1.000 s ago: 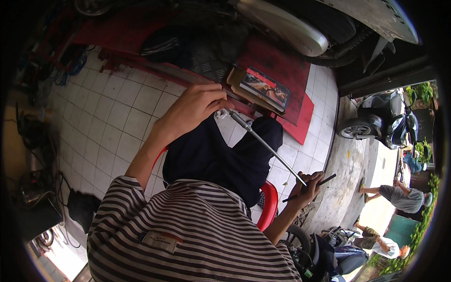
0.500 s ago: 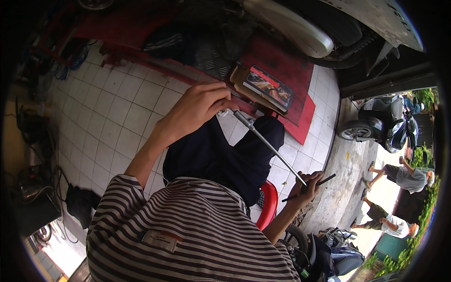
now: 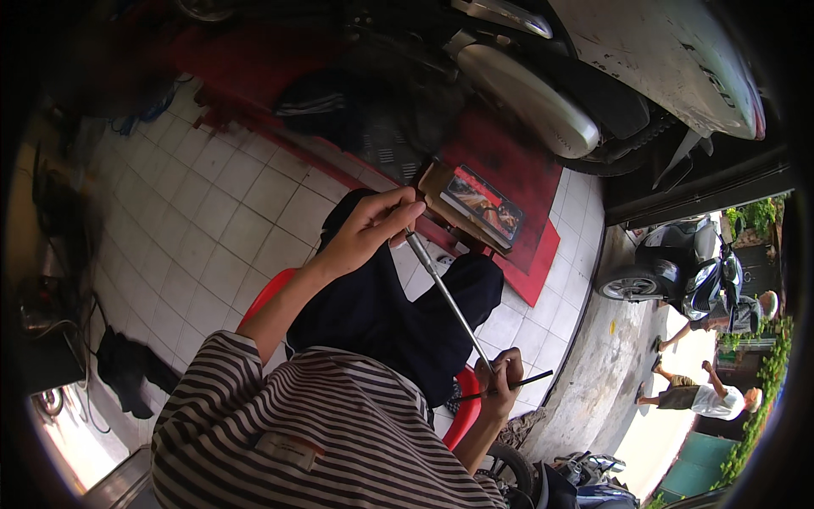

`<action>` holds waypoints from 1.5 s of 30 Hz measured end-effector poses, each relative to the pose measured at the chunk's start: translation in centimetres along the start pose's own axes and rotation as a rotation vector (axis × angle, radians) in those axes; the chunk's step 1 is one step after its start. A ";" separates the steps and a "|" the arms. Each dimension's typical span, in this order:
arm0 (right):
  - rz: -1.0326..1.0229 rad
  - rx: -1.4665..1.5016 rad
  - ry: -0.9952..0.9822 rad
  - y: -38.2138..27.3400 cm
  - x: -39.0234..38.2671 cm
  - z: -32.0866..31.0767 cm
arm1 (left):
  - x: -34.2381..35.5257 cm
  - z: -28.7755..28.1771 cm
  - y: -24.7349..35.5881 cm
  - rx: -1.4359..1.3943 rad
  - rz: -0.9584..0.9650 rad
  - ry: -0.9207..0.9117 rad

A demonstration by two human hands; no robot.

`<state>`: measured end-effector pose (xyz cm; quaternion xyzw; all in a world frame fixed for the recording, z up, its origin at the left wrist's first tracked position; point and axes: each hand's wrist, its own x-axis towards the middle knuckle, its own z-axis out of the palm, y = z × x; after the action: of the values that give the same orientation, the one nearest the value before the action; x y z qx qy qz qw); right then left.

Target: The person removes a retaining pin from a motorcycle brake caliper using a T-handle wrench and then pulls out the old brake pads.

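Observation:
My left hand (image 3: 377, 227) has its fingers closed round the upper end of a long silver metal rod (image 3: 444, 291), which slants down to the right across my dark trousers. My right hand (image 3: 500, 383) grips the rod's lower end together with a thin black bar (image 3: 536, 378) that crosses it. Beyond my left hand, a dark case with a red picture (image 3: 482, 204) lies on brown cardboard (image 3: 437, 180) on the red platform (image 3: 540, 270). I am seated on a red plastic chair (image 3: 465, 417).
A motorcycle (image 3: 530, 97) stands over the platform, on white tiles (image 3: 263, 204). At right are a parked scooter (image 3: 695, 267), another motorbike (image 3: 585, 479) and two people walking outside (image 3: 704, 394) (image 3: 738, 314). Dark equipment and cables (image 3: 42, 305) stand at left.
Both my hands and the rod sit lower in the view, my right hand also further left, and the rod slants more steeply. The view has shifted, and the two people outside have moved along.

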<state>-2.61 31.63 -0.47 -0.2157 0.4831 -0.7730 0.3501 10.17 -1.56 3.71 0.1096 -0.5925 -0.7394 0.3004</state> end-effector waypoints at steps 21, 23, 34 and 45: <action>0.159 -0.061 -0.120 6.2 -1.6 6.6 | 0.8 1.0 -9.4 -0.178 0.026 0.609; 0.242 -0.233 -0.107 6.0 -0.7 7.5 | 0.4 -0.8 -13.2 -0.096 -0.076 0.598; 0.373 -0.682 -0.190 13.5 -0.3 6.9 | -3.0 -6.0 -21.1 -0.586 -0.248 0.444; 0.301 -0.654 -0.552 15.9 0.0 9.5 | -2.4 -5.2 -22.1 -0.420 -0.249 0.498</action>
<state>9.05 21.35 -10.54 -0.4405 0.6162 -0.4339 0.4879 7.85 -1.83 -19.03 0.2939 -0.3179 -0.8268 0.3591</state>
